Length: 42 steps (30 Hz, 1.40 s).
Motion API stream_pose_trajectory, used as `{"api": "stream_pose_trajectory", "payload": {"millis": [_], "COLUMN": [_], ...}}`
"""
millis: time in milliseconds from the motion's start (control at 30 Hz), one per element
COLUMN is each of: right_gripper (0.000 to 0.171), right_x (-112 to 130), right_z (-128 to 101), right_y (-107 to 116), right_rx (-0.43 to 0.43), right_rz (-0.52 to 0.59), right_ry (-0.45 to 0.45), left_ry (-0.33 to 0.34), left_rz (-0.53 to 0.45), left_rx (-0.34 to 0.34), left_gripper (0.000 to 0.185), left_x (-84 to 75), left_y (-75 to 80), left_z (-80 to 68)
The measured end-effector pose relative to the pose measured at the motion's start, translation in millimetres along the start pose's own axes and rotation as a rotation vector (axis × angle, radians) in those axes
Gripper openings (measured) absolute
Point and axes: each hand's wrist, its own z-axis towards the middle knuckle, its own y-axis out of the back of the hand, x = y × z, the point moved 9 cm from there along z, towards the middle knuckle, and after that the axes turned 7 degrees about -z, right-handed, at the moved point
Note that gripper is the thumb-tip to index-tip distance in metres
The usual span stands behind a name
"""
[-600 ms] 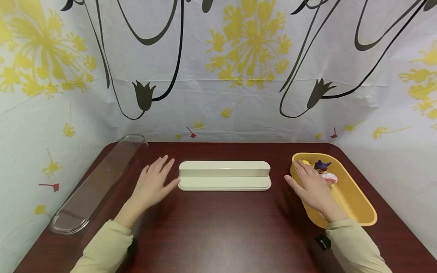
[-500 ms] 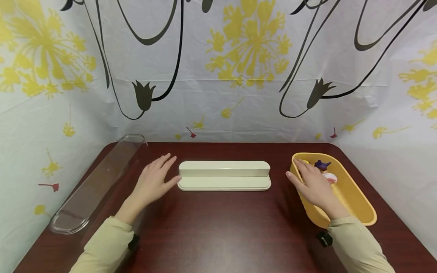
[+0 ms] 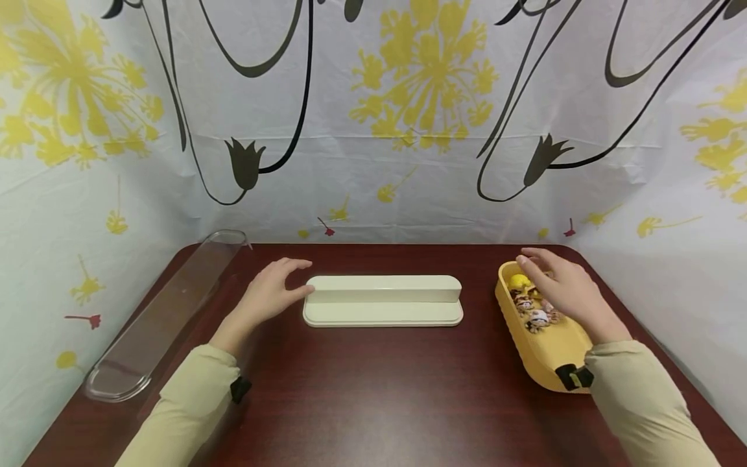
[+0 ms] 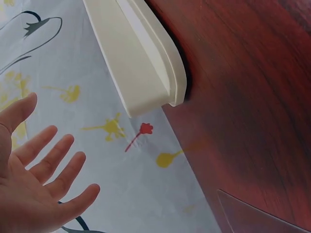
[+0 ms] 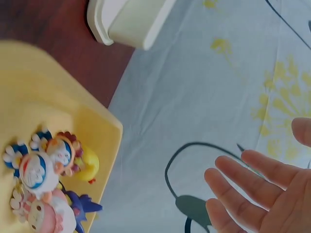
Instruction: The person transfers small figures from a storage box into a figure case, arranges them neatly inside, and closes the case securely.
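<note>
A cream stepped stand (image 3: pixel 382 314) lies across the middle of the table. My left hand (image 3: pixel 270 295) hovers by its left end, thumb and fingers apart; the left wrist view shows a gap between the fingers and the stand. On the right is a yellow bin (image 3: pixel 522 350) with small toy figures (image 3: pixel 535 311) gathered at its far end. Over the bin's far right side hangs my right hand (image 3: pixel 569 292), fingers loosely bent and holding nothing. In the right wrist view, a yellow chick-like toy (image 5: pixel 88 165) and a purple toy (image 5: pixel 82 206) show among the figures.
A long clear plastic cover (image 3: pixel 169 311) lies along the table's left edge. Patterned white cloth (image 3: pixel 362 181) rises behind the dark red-brown table (image 3: pixel 373 395) and on both sides. A dark strap-like piece (image 3: pixel 574 377) shows at the right sleeve.
My right hand has lifted and shifted right, uncovering several toy figures in the bin. My left hand has moved slightly right, its fingers now more bent toward the thumb.
</note>
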Motion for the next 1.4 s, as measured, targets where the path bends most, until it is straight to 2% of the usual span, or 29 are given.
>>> {"api": "stream_pose_trajectory", "payload": {"millis": [267, 467, 733, 933, 1067, 1233, 1300, 1400], "right_gripper": [0.057, 0.057, 0.055, 0.045, 0.041, 0.04, 0.04, 0.04], "right_x": [-21, -40, -63, -77, -87, -94, -97, -101], "right_z": [10, 14, 17, 19, 18, 14, 13, 13], "right_y": [9, 5, -7, -20, -32, -48, -53, -57], "right_rx": [0.023, 0.036, 0.111, 0.201, 0.297, 0.426, 0.452, 0.466], "right_rz": [0.081, 0.144, 0.182, 0.252, 0.316, 0.446, 0.482, 0.469], "right_ry": [-0.016, -0.031, -0.055, -0.039, -0.044, -0.06, -0.073, -0.075], "left_ry": [0.025, 0.029, 0.061, 0.057, 0.057, 0.051, 0.055, 0.059], "left_rz": [-0.051, -0.086, -0.112, -0.114, -0.116, -0.122, -0.123, -0.119], "left_rx": [0.087, 0.137, 0.17, 0.194, 0.198, 0.208, 0.212, 0.216], "left_gripper": [0.045, 0.042, 0.038, 0.037, 0.036, 0.035, 0.035, 0.034], "left_x": [14.4, 24.4, 36.9, 42.0, 44.3, 43.1, 43.3, 43.5], "left_y": [-12.6, -21.0, -30.8, -36.1, -38.9, -41.6, -42.7, -43.3], "left_z": [10.8, 16.6, 23.8, 27.6, 29.7, 31.5, 32.1, 32.3]}}
